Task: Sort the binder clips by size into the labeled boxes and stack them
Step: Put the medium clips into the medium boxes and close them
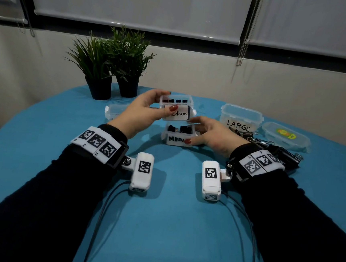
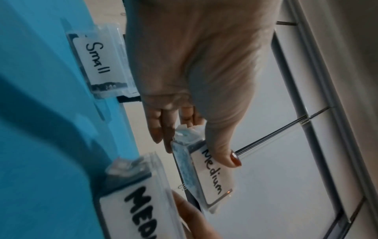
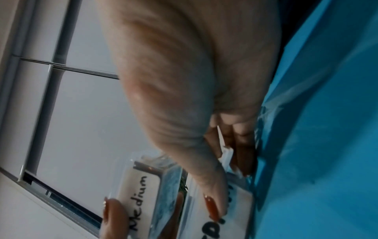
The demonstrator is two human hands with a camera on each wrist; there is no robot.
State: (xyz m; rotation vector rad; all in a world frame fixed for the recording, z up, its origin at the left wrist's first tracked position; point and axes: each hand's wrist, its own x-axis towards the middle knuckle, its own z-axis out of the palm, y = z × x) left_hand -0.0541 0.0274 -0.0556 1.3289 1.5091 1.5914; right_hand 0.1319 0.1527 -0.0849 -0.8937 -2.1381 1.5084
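Right hand [image 1: 211, 134] steadies the lower box [image 1: 179, 136]; left hand [image 1: 142, 111] pinches the upper box [image 1: 176, 107], probably light, slick plastic, best gripped by its sides.

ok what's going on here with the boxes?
A person is stacking clip boxes. The left hand holds a small clear box labeled Medium, with black clips inside, just above a second box labeled MEDIUM that sits on the blue table. The right hand steadies that lower box. The upper box is not yet seated. A LARGE box stands open to the right with loose binder clips beside it; a Small box sits to the left.
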